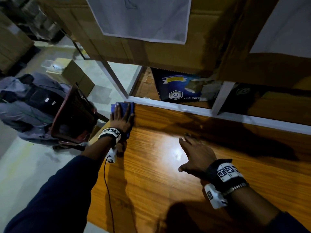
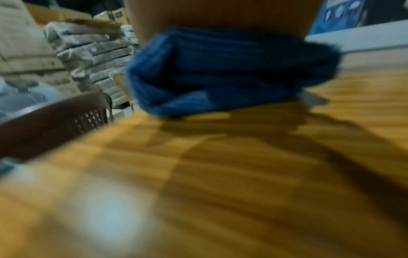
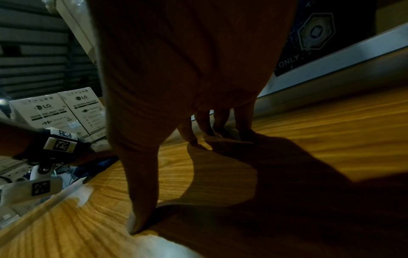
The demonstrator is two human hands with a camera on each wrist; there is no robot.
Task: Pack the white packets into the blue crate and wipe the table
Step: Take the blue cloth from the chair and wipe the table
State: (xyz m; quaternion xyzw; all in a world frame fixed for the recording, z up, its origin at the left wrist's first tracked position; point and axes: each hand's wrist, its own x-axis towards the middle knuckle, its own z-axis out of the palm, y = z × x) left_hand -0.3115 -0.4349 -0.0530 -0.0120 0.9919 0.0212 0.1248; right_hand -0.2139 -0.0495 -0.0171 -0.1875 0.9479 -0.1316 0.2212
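A folded blue cloth (image 1: 115, 106) lies at the far left corner of the wooden table (image 1: 168, 190). My left hand (image 1: 122, 116) presses flat on it with straight fingers. In the left wrist view the blue cloth (image 2: 220, 75) bunches under my palm, and the picture is blurred. My right hand (image 1: 195, 155) is spread on the table near the middle, its fingertips (image 3: 220, 129) and thumb touching the wood and holding nothing. No white packets and no blue crate show in any view.
A white frame rail (image 1: 185, 108) runs along the table's far edge, with a dark blue printed box (image 1: 178, 86) behind it and cardboard boxes (image 1: 151, 47) above. At the left a person in grey (image 1: 25, 105) sits on a brown plastic chair (image 1: 74, 115). A red cable (image 1: 107, 190) hangs by my left arm.
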